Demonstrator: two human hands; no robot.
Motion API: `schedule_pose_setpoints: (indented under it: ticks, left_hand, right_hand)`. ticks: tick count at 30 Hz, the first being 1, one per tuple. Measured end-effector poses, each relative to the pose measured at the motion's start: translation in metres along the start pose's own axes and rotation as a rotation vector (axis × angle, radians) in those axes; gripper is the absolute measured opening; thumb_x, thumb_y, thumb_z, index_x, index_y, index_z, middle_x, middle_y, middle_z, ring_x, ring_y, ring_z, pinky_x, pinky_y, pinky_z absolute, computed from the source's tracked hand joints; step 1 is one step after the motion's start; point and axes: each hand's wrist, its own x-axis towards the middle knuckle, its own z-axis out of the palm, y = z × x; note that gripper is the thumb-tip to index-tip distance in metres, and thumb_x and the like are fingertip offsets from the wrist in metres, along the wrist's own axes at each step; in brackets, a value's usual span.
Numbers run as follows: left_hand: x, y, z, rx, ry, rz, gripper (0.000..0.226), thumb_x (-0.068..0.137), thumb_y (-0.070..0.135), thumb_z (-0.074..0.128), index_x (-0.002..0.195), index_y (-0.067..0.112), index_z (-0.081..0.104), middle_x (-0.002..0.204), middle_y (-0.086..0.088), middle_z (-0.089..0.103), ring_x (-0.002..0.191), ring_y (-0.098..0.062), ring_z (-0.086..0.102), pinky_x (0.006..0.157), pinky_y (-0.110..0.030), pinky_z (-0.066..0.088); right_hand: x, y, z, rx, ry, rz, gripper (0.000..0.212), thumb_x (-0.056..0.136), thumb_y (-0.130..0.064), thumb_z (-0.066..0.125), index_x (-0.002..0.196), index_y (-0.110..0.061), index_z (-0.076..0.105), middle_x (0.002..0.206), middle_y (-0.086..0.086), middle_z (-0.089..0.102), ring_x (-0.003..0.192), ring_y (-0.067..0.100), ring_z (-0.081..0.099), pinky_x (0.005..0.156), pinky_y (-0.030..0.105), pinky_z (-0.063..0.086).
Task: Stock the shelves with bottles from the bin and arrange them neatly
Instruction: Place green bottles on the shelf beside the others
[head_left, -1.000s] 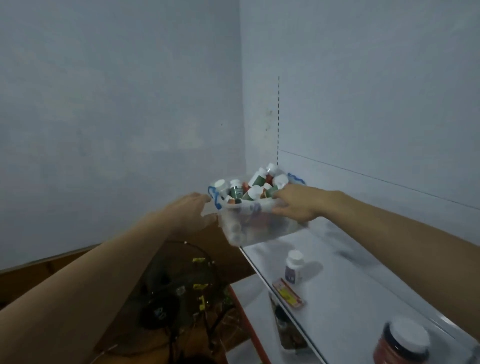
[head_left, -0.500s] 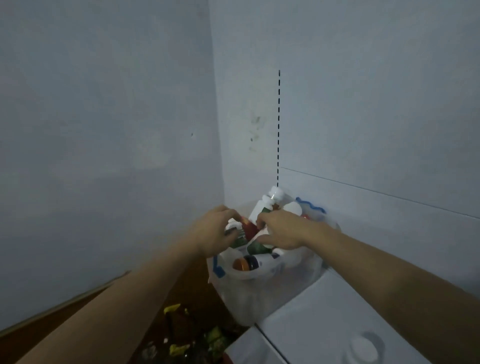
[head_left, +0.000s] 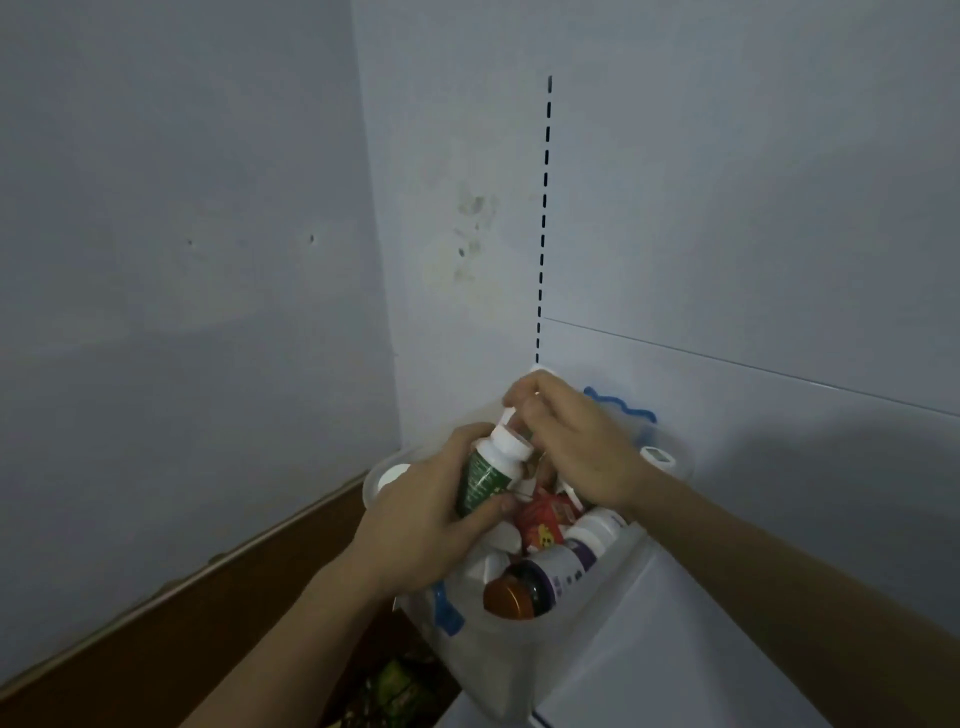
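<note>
Green-labelled bottle (head_left: 485, 475) gripped by left hand (head_left: 426, 519) over clear bin (head_left: 519, 670); right hand (head_left: 576, 447) fingers pinch a white-capped bottle (head_left: 537, 370).

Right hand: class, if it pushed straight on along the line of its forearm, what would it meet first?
The right hand points up-left over the bin. First in line is probably the white cap of the green bottle gripped by the left hand; they look almost touching, though depth is unclear.

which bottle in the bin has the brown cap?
The purple-label bottle lying on its side at the bin's near edge; the other caps visible are white.
</note>
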Motion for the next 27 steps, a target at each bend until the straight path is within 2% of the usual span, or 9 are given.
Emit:
schedule_pose_setpoints:
  ticks: [3,5,8,11,15,18,20,24,27]
  left_hand:
    - [-0.002,-0.001,0.004,0.044,0.065,-0.05,0.052,0.096,0.059,0.047,0.141,0.041,0.03,0.106,0.026,0.057,0.085,0.006,0.06,0.066,-0.01,0.041]
    - [-0.002,0.0,0.006,0.038,0.108,-0.082,0.05,0.097,0.057,0.044,0.141,0.037,0.032,0.103,0.023,0.056,0.08,0.004,0.059,0.062,-0.011,0.037]
    - [-0.003,0.0,0.007,0.035,0.132,-0.105,0.048,0.098,0.056,0.043,0.14,0.036,0.032,0.097,0.023,0.056,0.078,0.004,0.058,0.06,-0.011,0.038]
    - [-0.004,-0.002,0.008,0.038,0.146,-0.114,0.048,0.097,0.058,0.043,0.138,0.036,0.032,0.096,0.022,0.057,0.079,0.004,0.06,0.065,-0.017,0.051]
    - [-0.006,-0.001,0.009,0.014,0.185,-0.11,0.047,0.097,0.057,0.043,0.138,0.035,0.034,0.096,0.021,0.059,0.079,0.002,0.061,0.065,-0.018,0.051]
    - [-0.006,-0.001,0.009,-0.028,0.219,-0.112,0.053,0.092,0.064,0.038,0.138,0.037,0.032,0.096,0.024,0.058,0.081,0.003,0.062,0.068,-0.026,0.058]
    - [-0.007,-0.002,0.008,-0.077,0.233,-0.102,0.051,0.094,0.066,0.04,0.136,0.039,0.032,0.099,0.023,0.06,0.084,0.002,0.064,0.069,-0.033,0.06]
    - [-0.005,0.012,-0.001,-0.398,0.276,-0.09,0.047,0.093,0.057,0.051,0.134,0.037,0.041,0.111,0.023,0.062,0.1,-0.003,0.066,0.077,-0.037,0.062]
    - [-0.003,0.045,-0.006,-0.658,0.342,-0.032,0.034,0.098,0.043,0.054,0.128,0.027,0.049,0.107,0.018,0.066,0.099,-0.007,0.069,0.073,-0.027,0.06]
  right_hand:
    - [0.034,0.015,-0.004,-0.188,0.21,-0.023,0.023,0.103,-0.043,0.048,0.104,-0.023,0.059,0.099,-0.001,0.065,0.083,0.011,0.059,0.072,0.029,0.046]
    - [0.056,0.031,-0.008,-0.38,0.251,-0.002,0.018,0.099,-0.044,0.052,0.104,-0.028,0.06,0.104,-0.002,0.06,0.086,0.009,0.055,0.073,0.03,0.042]
    - [0.075,0.054,-0.006,-0.5,0.074,0.087,0.03,0.095,-0.053,0.052,0.112,-0.031,0.062,0.108,0.0,0.056,0.094,0.018,0.058,0.08,0.036,0.049]
    - [0.074,0.062,0.002,-0.543,-0.041,0.068,0.038,0.095,-0.051,0.056,0.127,-0.031,0.06,0.118,0.003,0.049,0.104,0.023,0.056,0.089,0.037,0.048]
    - [0.064,0.072,0.012,-0.455,-0.034,0.033,0.053,0.084,-0.04,0.074,0.131,-0.035,0.05,0.128,0.002,0.041,0.104,0.02,0.052,0.084,0.029,0.045]
    - [0.06,0.071,0.01,-0.356,-0.113,-0.019,0.055,0.079,-0.032,0.082,0.121,-0.036,0.046,0.117,0.001,0.052,0.095,0.019,0.06,0.069,0.021,0.05]
    - [0.053,0.064,0.005,-0.243,-0.112,-0.036,0.051,0.081,-0.025,0.083,0.116,-0.033,0.048,0.108,0.001,0.06,0.089,0.017,0.065,0.063,0.021,0.055]
    - [0.023,0.039,-0.016,-0.053,0.087,-0.038,0.049,0.077,-0.03,0.087,0.115,-0.035,0.056,0.107,-0.001,0.065,0.088,0.018,0.069,0.072,0.032,0.062]
    - [-0.012,0.023,-0.034,0.155,0.226,-0.049,0.043,0.083,-0.022,0.083,0.12,-0.027,0.062,0.108,-0.001,0.067,0.092,0.017,0.07,0.077,0.031,0.061]
